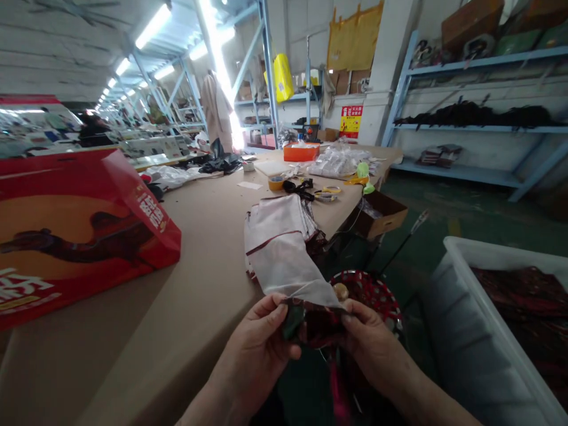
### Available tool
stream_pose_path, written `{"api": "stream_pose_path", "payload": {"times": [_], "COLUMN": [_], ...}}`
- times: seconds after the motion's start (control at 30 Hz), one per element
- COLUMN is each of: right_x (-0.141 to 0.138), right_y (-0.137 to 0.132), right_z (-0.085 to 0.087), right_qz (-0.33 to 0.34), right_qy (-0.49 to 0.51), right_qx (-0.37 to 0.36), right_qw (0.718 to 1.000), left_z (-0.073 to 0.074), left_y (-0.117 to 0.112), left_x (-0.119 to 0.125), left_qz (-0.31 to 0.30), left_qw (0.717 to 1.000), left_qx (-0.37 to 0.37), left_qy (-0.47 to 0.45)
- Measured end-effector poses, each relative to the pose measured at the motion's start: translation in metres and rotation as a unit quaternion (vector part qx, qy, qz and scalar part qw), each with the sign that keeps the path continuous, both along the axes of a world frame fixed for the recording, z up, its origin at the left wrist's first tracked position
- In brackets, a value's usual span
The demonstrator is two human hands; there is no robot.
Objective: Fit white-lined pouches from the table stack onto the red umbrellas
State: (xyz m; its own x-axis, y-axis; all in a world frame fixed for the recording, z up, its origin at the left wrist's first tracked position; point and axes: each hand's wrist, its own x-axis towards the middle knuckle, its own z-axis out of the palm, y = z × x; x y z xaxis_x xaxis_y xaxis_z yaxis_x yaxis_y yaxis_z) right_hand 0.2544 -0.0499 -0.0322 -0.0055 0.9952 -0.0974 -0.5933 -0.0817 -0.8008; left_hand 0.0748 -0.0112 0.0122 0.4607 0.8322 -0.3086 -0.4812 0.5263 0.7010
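A piece of fabric point(288, 266), whitish on one face and dark red with green on the other, hangs over the table's edge. My left hand point(261, 331) pinches its near edge at the left, between thumb and fingers. At the right end of that same edge, my right hand point(366, 331) is closed on the cloth. The stretch between both hands is folded so the dark patterned side point(322, 325) shows. Behind it, a stack of similar whitish pieces with dark red edges point(275, 216) lies on the table.
A large red bag point(89, 231) stands on the brown table point(202, 236) at left. Scissors point(327, 191), a yellow tape roll point(276, 183) and an orange box point(302, 152) sit farther back. Below right are a red perforated basket point(390, 296) and a white bin point(470, 319) holding dark red cloth.
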Motion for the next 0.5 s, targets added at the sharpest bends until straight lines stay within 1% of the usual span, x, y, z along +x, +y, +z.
{"api": "stream_pose_path", "payload": {"times": [0.07, 0.13, 0.17, 0.2, 0.27, 0.33, 0.37, 0.4, 0.43, 0.47, 0.5], "right_x": [-0.006, -0.005, -0.003, 0.000, 0.009, 0.017, 0.021, 0.025, 0.029, 0.034, 0.040], "right_y": [-0.007, -0.010, -0.011, -0.012, -0.016, -0.025, -0.029, -0.033, -0.035, -0.035, -0.032], "right_z": [-0.011, -0.013, -0.012, -0.011, -0.011, -0.012, -0.012, -0.010, -0.006, -0.001, 0.006], "right_qz": [-0.018, -0.043, -0.041, -0.021, 0.064, 0.158, 0.200, 0.225, 0.226, 0.206, 0.167], "right_qy": [0.127, 0.192, 0.207, 0.212, 0.186, 0.138, 0.119, 0.109, 0.108, 0.114, 0.127], "right_qx": [-0.079, -0.137, -0.157, -0.172, -0.176, -0.130, -0.090, -0.049, -0.013, 0.010, 0.015], "right_qw": [0.989, 0.971, 0.965, 0.962, 0.965, 0.969, 0.968, 0.967, 0.968, 0.972, 0.978], "left_z": [-0.024, -0.043, -0.047, -0.048, -0.041, -0.030, -0.025, -0.022, -0.021, -0.021, -0.022], "left_y": [-0.010, -0.020, -0.024, -0.025, -0.023, -0.014, -0.009, -0.003, 0.002, 0.007, 0.012], "left_x": [0.008, 0.015, 0.018, 0.020, 0.023, 0.027, 0.029, 0.032, 0.036, 0.039, 0.043], "left_qz": [-0.049, -0.119, -0.147, -0.163, -0.175, -0.181, -0.182, -0.176, -0.170, -0.165, -0.164], "left_qw": [0.998, 0.990, 0.986, 0.984, 0.984, 0.983, 0.983, 0.984, 0.984, 0.985, 0.984], "left_qx": [-0.012, -0.010, -0.006, -0.002, 0.000, -0.010, -0.019, -0.029, -0.040, -0.052, -0.062], "left_qy": [0.032, 0.071, 0.079, 0.075, 0.048, 0.029, 0.025, 0.023, 0.019, 0.015, 0.012]}}
